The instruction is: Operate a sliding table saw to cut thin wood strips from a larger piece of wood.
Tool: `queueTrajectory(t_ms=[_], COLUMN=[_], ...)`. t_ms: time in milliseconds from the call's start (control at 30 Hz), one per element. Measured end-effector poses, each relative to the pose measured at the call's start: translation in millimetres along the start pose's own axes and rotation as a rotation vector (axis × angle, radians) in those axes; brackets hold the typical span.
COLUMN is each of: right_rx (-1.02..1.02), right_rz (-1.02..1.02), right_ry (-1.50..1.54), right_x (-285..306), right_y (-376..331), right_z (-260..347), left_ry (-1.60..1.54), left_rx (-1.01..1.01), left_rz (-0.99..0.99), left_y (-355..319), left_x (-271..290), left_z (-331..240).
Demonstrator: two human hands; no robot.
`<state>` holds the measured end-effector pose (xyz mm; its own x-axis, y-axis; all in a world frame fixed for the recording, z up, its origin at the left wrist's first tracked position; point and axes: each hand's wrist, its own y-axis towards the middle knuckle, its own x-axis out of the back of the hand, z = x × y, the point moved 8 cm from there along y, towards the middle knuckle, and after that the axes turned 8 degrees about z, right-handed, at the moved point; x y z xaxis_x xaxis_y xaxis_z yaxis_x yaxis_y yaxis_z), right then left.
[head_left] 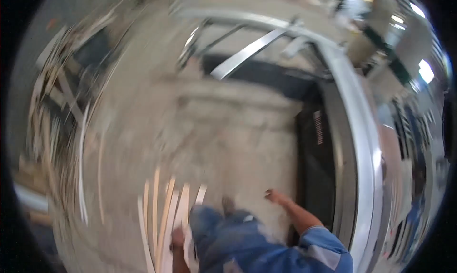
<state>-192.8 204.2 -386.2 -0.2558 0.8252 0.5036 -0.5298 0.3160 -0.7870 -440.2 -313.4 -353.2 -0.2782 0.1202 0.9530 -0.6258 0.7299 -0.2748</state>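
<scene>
left hand [177, 238] grips wooden strips [164, 211], pointing away.

strips [164, 211] on floor [143, 106], left | metal frame [357, 130] right | scrap pile [57, 97] far left

Heavy motion blur smears the whole fisheye view, worst at the left. Daylight is even and fairly bright, with glare from white ceiling lights [425, 71] at the upper right. Edges bend and darken toward a black rim.
</scene>
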Motion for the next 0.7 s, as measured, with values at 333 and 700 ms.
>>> queueTrajectory(t_ms=[333, 700], right_rx=[0.151, 0.387], right_rz=[-0.162, 0.2], right_ry=[0.362, 0.384], right_x=[131, 244], right_y=[67, 223], right_z=[185, 549], left_ry=[0.083, -0.926], left_rx=[-0.163, 0.438], left_rz=[0.691, 0.115], left_y=[272, 595], left_x=[-26, 171], left_z=[69, 306])
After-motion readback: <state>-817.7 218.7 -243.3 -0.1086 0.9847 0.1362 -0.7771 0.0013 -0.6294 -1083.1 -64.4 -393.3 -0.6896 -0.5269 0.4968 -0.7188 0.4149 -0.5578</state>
